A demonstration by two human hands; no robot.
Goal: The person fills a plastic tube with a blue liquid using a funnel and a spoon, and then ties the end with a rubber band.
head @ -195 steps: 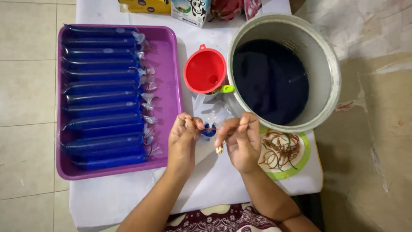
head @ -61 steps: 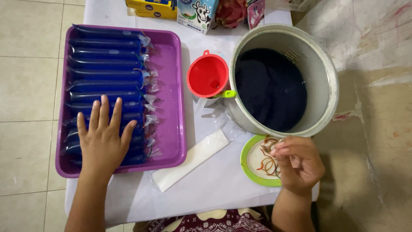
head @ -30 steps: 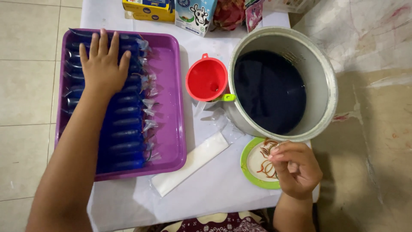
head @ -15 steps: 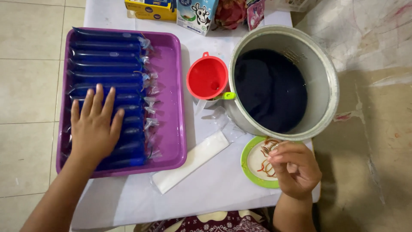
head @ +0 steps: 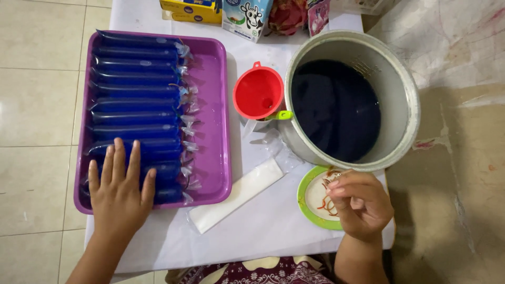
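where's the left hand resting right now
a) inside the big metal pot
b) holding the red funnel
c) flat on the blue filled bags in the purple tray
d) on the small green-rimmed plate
c: the left hand lies palm down, fingers spread, on the nearest blue filled bags in the purple tray, while the right hand is over the green-rimmed plate of rubber bands.

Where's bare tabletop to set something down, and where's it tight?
Free: the white table cover near the front edge, between the left hand and the right hand, below the flat white packet. Crowded: the gap between the purple tray, red funnel and metal pot; cartons line the far edge.
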